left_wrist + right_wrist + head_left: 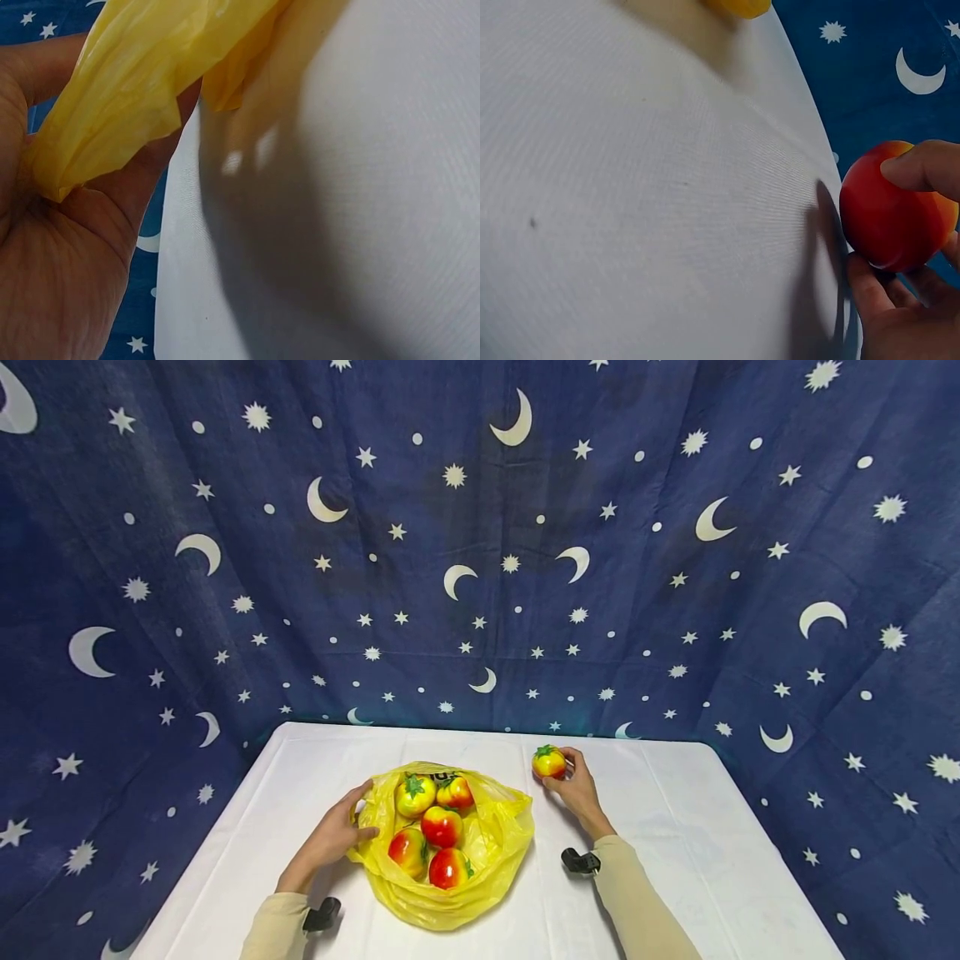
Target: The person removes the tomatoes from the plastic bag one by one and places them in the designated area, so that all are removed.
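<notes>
A yellow plastic bag [491, 860] lies with its mouth spread wide on the table, several glossy red-and-yellow fruits [442, 827] with green leafy tops inside it. My left hand [333, 835] holds the bag's left edge; in the left wrist view, thin yellow plastic [127, 97] runs between thumb and fingers into the palm. To the right of the bag, my right hand [576, 785] grips one more such fruit [548, 762], leafy top upward. The right wrist view shows the thumb pressed on the red side of this fruit [892, 210], with fingers beneath.
A white cloth [675, 827] covers the table. Behind and at both sides hangs a dark blue curtain [480, 527] with moons and stars. A black wrist camera [322, 914] sits on the left sleeve, another black camera [580, 862] on the right.
</notes>
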Motion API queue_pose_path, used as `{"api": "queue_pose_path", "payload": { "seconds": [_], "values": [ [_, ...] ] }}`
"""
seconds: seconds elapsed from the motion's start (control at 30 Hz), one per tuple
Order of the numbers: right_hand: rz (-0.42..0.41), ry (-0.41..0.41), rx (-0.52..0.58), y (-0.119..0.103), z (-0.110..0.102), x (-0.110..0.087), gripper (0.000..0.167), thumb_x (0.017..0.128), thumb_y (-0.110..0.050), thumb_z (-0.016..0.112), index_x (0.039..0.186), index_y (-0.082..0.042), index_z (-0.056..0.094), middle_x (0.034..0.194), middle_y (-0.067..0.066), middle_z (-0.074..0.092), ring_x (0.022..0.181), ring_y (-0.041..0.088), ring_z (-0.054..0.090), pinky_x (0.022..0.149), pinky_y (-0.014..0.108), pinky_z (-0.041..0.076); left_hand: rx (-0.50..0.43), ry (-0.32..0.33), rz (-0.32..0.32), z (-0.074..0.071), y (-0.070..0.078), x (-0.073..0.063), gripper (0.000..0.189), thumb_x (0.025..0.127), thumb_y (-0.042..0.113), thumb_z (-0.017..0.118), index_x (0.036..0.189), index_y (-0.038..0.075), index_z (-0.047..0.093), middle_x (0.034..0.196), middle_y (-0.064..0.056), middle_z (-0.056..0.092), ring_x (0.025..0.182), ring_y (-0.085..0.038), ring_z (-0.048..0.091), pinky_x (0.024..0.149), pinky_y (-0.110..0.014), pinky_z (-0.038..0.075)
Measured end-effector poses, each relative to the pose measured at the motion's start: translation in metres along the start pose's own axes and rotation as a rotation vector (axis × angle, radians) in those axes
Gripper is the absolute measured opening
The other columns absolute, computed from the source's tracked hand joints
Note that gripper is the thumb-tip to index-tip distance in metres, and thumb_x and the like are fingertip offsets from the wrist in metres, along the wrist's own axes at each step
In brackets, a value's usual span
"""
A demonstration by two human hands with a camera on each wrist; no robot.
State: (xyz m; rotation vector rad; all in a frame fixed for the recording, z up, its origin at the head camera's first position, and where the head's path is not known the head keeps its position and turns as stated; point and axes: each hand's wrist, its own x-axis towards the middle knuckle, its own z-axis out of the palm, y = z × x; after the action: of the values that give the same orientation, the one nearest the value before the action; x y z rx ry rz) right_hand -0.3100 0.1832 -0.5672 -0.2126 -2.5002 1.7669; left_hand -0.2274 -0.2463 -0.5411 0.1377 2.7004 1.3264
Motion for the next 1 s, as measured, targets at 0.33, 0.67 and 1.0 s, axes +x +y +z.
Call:
{"api": "queue_pose_path", "payload": {
  "seconds": [0.33, 0.67, 1.0],
  "values": [
    [0.019, 0.004, 0.027, 0.0043, 0.0032, 0.0037, 0.071, 0.078, 0.0, 0.075, 0.139, -0.012, 0.041, 0.154, 0.017, 0.04, 0.145, 0.036, 0.035, 0.122, 0.05, 0.027, 0.007, 0.008, 0.001, 0.0025, -0.0029, 0.0007, 0.088, 0.078, 0.006, 0.075, 0.154, 0.006, 0.03, 0.159, -0.021, 0.029, 0.146, -0.044, 0.027, 0.118, -0.06, 0.026],
    [0.009, 0.005, 0.054, 0.0039, 0.0027, 0.0051, 0.072, 0.079, -0.002, 0.075, 0.141, -0.009, 0.038, 0.155, 0.018, 0.039, 0.146, 0.035, 0.034, 0.123, 0.05, 0.024, -0.004, 0.005, -0.015, 0.0021, -0.0027, 0.0008, 0.089, 0.078, 0.007, 0.076, 0.154, 0.008, 0.03, 0.16, -0.02, 0.029, 0.146, -0.044, 0.029, 0.117, -0.06, 0.028],
    [0.029, -0.006, 0.012, 0.0036, 0.0025, 0.0056, 0.076, 0.079, -0.004, 0.076, 0.145, -0.013, 0.039, 0.156, 0.015, 0.038, 0.146, 0.035, 0.034, 0.123, 0.05, 0.025, -0.005, 0.006, -0.018, 0.0011, -0.0022, -0.0013, 0.089, 0.078, 0.007, 0.076, 0.154, 0.007, 0.03, 0.159, -0.02, 0.03, 0.147, -0.044, 0.027, 0.118, -0.06, 0.025]
  ]
}}
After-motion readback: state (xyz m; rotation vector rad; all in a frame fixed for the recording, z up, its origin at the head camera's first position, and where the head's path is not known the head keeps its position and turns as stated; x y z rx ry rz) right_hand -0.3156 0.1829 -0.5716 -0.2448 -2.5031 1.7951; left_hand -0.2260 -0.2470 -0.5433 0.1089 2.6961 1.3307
